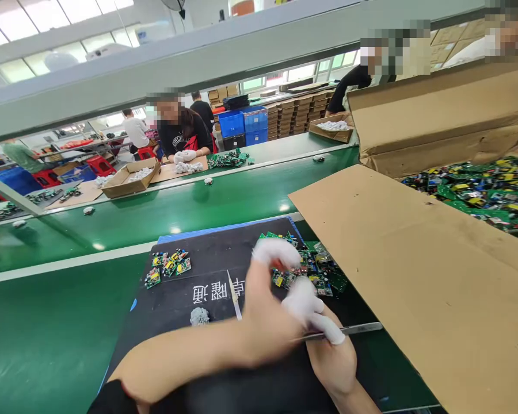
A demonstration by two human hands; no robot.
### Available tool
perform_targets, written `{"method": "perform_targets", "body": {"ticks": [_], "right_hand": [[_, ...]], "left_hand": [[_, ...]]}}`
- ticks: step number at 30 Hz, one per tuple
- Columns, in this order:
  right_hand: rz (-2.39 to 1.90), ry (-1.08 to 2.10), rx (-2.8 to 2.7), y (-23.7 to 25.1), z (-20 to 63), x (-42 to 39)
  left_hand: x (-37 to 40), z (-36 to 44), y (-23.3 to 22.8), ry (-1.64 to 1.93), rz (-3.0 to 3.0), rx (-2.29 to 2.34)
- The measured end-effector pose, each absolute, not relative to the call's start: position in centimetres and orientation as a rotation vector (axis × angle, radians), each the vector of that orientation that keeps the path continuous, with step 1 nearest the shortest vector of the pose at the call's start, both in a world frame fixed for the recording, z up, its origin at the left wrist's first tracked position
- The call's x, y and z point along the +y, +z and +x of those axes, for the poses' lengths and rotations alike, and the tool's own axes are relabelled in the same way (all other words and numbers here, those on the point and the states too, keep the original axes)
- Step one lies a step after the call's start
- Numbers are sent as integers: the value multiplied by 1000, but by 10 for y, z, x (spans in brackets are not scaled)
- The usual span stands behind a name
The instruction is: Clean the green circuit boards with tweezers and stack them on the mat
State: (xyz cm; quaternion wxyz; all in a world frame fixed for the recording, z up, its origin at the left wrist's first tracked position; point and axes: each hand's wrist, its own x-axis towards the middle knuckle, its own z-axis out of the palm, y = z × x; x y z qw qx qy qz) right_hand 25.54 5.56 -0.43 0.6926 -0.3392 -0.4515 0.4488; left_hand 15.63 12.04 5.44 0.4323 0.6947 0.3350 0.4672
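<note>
My left hand (263, 293), with white coverings on its fingers, crosses over the black mat (176, 339) beside a pile of small green circuit boards (323, 276). Motion blurs it, and whether it holds a board is unclear. Close below it, my right hand (330, 351) also has white-covered fingers. They are closed around slim metal tweezers (365, 328), whose far end is partly hidden by my left hand. A slim pointed tool (233, 293) lies on the mat near a grey lumpy clump (199, 316). Several circuit boards (169, 265) form a smaller group at the mat's far left.
A cardboard flap (414, 276) slants along my right, below a big carton (440, 121) of circuit boards. Beyond the mat runs a green conveyor belt (242, 192) carrying small pale items. A co-worker (183, 132) sits across it near a cardboard tray (132, 179).
</note>
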Motion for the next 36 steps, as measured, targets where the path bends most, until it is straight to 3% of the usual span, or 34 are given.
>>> {"method": "perform_targets", "body": {"ticks": [1,3,7,12,25,36], "right_hand": [[-768,975,-1009,-4,254,54],[-808,878,-1043,-5,252,50],[-892,636,-1179,-14,248,47],[-915,577,-1266,-23,248,51],[-1041,787,-1346,-31,240,53],[-996,1190,-1614,-32,234,62]], "left_hand": [[139,156,53,1096,1905,1171],[177,155,44,986,1981,1346],[224,146,10,725,2102,1445],[240,124,-5,580,2209,1382],[259,133,5,427,2391,832],[242,59,2,764,1755,937]]}}
